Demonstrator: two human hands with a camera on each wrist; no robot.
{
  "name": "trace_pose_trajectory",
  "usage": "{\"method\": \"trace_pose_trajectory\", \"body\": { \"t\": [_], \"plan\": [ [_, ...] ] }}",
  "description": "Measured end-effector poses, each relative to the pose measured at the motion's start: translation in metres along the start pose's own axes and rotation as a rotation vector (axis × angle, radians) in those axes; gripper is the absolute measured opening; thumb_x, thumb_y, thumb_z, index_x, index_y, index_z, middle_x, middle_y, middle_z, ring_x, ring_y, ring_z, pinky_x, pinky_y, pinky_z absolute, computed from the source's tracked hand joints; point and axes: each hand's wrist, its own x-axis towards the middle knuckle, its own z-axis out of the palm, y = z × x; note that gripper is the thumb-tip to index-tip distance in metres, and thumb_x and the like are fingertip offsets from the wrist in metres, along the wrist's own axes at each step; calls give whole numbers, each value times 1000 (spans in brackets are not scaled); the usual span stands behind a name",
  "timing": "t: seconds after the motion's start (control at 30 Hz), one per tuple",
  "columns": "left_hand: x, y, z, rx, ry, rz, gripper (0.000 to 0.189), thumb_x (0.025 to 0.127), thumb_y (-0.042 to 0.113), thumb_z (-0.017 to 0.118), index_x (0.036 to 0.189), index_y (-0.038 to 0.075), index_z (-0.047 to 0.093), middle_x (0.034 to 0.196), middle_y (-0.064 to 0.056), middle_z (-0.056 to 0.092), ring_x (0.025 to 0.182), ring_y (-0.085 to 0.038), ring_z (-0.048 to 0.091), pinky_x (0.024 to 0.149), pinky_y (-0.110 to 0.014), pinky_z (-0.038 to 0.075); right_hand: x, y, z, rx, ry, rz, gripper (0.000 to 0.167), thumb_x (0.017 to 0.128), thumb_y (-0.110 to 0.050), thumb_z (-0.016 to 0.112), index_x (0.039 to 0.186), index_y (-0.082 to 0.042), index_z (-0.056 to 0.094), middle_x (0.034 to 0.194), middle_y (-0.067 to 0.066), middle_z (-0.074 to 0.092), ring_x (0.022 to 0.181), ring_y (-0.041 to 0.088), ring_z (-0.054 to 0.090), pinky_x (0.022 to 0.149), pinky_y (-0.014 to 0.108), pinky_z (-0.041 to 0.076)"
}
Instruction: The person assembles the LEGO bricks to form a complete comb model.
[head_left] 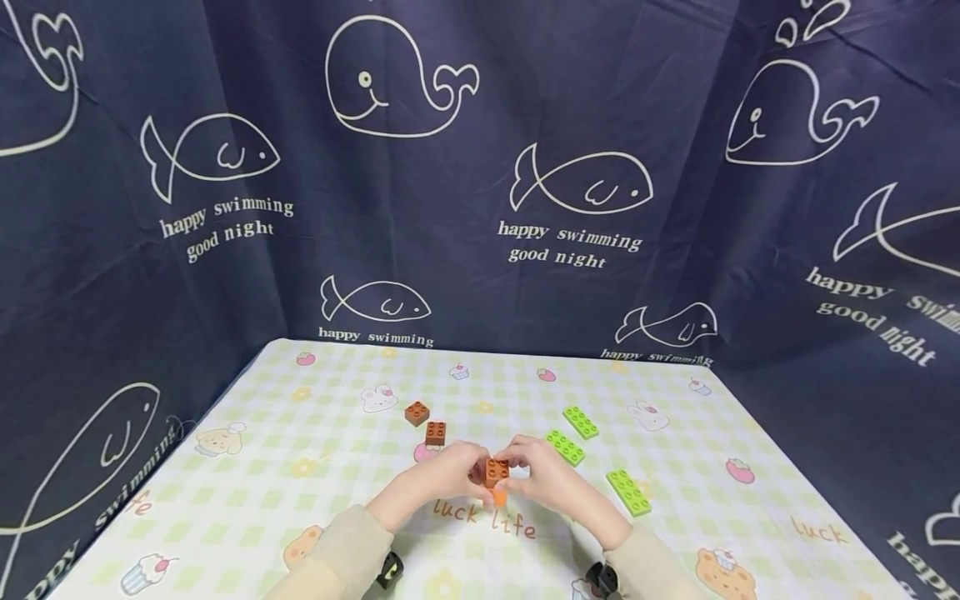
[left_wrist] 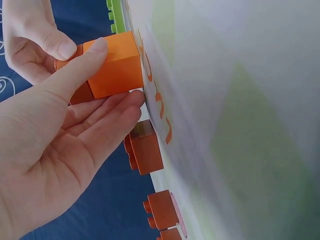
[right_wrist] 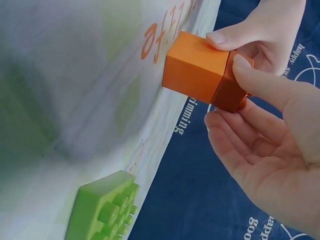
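Observation:
Between the two hands stands an orange block with a reddish-brown toy brick stacked on its studless upper end as seen here. The left hand pinches the orange block, its thumb on one face and fingers on the opposite side. The right hand pinches the brown brick between thumb and fingers. In the right wrist view the orange block touches or nearly touches the tablecloth. Whether the two pieces are fully pressed together cannot be told.
Loose brown bricks lie beyond the left hand, another brown brick a little farther back. On the right lie three green bricks, the nearest green brick beside the right forearm. A patterned cloth covers the table; dark curtains surround it.

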Motion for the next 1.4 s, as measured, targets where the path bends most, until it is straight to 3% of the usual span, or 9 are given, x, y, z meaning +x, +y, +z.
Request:
{"method": "trace_pose_trajectory", "body": {
  "t": [0.27,0.53,0.93,1.4],
  "plan": [
    [-1,1,1,13,8,-4,32,70,27,81,86,9,61,77,5,62,68,1,54,64,-11,49,-1,-2,3,-18,24,17,29,73,-14,78,99,-4,71,82,-1,61,78,21,59,70,31,54],
    [1,5,2,80,24,2,30,75,27,79,93,10,61,77,9,54,67,-1,46,61,-13,43,0,1,3,0,20,41,29,72,-14,79,97,-4,70,82,-1,62,76,19,61,70,25,53],
    [-1,2,2,11,40,22,20,80,22,75,88,8,63,76,5,61,66,1,51,62,-11,46,1,2,4,52,-2,88,27,73,-13,78,97,-5,68,84,0,63,78,22,61,71,28,53],
    [1,2,2,38,37,10,20,79,22,76,87,11,61,77,7,59,68,1,52,64,-11,46,1,8,4,25,-34,86,32,74,-14,76,103,-7,65,90,-3,62,83,17,60,77,28,54]
  ]
}}
